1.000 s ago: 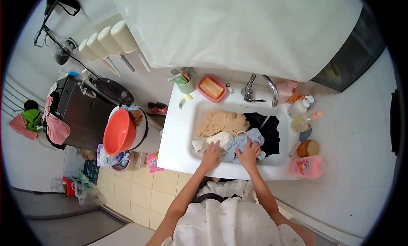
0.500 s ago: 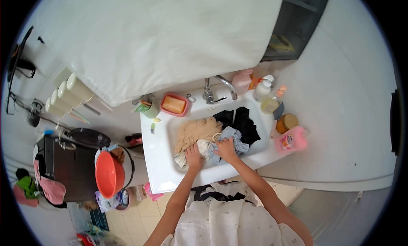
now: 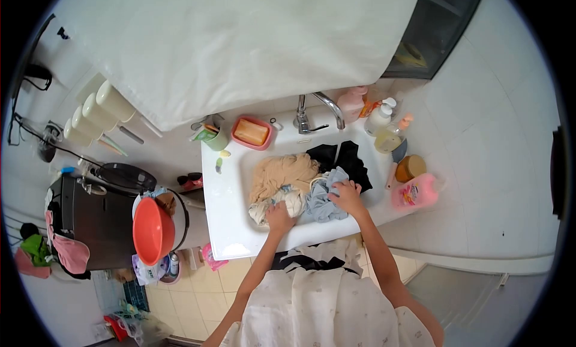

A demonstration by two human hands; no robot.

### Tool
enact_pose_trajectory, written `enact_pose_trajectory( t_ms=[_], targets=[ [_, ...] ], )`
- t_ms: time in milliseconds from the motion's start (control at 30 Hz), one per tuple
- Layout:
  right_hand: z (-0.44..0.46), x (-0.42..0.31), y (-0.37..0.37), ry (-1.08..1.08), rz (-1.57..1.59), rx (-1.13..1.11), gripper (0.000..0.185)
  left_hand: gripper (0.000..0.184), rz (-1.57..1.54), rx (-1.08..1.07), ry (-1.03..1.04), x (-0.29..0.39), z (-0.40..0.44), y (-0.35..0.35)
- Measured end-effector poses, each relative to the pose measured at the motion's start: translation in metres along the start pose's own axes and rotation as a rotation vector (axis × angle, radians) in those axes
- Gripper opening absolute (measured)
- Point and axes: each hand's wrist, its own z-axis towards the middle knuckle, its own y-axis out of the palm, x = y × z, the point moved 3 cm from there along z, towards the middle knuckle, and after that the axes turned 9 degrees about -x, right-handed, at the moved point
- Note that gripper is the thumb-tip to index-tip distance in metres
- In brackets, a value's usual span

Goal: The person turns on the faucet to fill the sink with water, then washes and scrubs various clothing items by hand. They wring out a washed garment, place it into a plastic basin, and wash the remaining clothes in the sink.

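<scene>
A heap of clothes fills the basin of a white sink (image 3: pixel 231 242). At the heap's front left, my left hand (image 3: pixel 279 218) has its fingers bent into a crumpled white garment (image 3: pixel 293 202). To the right, my right hand (image 3: pixel 347 198) grips a bunched light blue garment (image 3: pixel 324 204), some fingertips hidden in the folds. Beige cloth (image 3: pixel 282 176) lies behind my left hand. Black cloth (image 3: pixel 354 167) is at the back right, behind the light blue garment.
A chrome faucet (image 3: pixel 303 120) rises behind the basin. Yellow soap (image 3: pixel 251 131) rests in a pink dish beside a green cup (image 3: pixel 216 140). Pump bottles (image 3: pixel 379 118), an amber jar (image 3: pixel 411 167) and a pink bottle (image 3: pixel 417 192) line the right side. An orange-red basin (image 3: pixel 154 230) is at left.
My right hand has moved right, and the light blue garment has shifted and spread rightward with it. My left hand stays on the white garment. The whole view has shifted slightly.
</scene>
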Motion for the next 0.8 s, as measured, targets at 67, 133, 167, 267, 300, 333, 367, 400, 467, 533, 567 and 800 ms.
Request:
enact_pose_trajectory(
  t_ms=[67, 133, 167, 267, 300, 333, 367, 400, 467, 533, 567, 800],
  targets=[
    [-0.005, -0.022, -0.018, -0.09, -0.017, 0.049, 0.03, 0.052, 0.002, -0.01, -0.003, 0.002, -0.002, 0.0],
    [-0.01, -0.057, -0.049, -0.259, 0.116, 0.1, 0.026, 0.051, 0.012, -0.015, 0.005, 0.0, -0.002, -0.002],
    [-0.014, -0.07, -0.063, -0.263, 0.118, 0.1, 0.026, 0.05, 0.008, -0.002, 0.029, -0.002, -0.001, 0.0],
    [-0.024, -0.105, -0.071, -0.47, 0.251, -0.334, 0.02, 0.05, 0.02, 0.034, 0.06, -0.003, 0.0, 0.004],
    [-0.028, -0.119, -0.06, -0.578, 0.31, -0.622, 0.019, 0.051, 0.033, 0.059, 0.065, -0.004, -0.001, 0.008],
    [-0.034, -0.134, -0.052, -0.683, 0.365, -0.911, 0.018, 0.051, 0.035, 0.06, 0.06, -0.01, 0.002, 0.02],
    [-0.04, -0.155, -0.052, -0.795, 0.414, -1.004, 0.019, 0.051, 0.106, 0.106, 0.039, -0.023, 0.01, 0.043],
    [-0.047, -0.176, -0.051, -0.907, 0.463, -1.095, 0.02, 0.051, 0.176, 0.153, 0.019, -0.029, 0.015, 0.054],
    [-0.054, -0.208, -0.025, -1.179, 0.754, -1.094, 0.029, 0.051, 0.135, 0.088, -0.006, -0.001, -0.001, 0.007],
    [-0.061, -0.234, -0.027, -1.263, 0.889, -0.924, 0.042, 0.049, 0.099, 0.071, -0.008, 0.008, -0.008, -0.004],
    [-0.062, -0.241, -0.027, -1.268, 0.89, -0.931, 0.042, 0.049, 0.099, 0.072, -0.016, 0.008, -0.008, -0.005],
    [-0.031, -0.199, -0.031, -0.713, 1.329, -0.909, 0.027, 0.041, 0.346, 0.058, -0.281, 0.017, -0.002, 0.016]
  ],
)
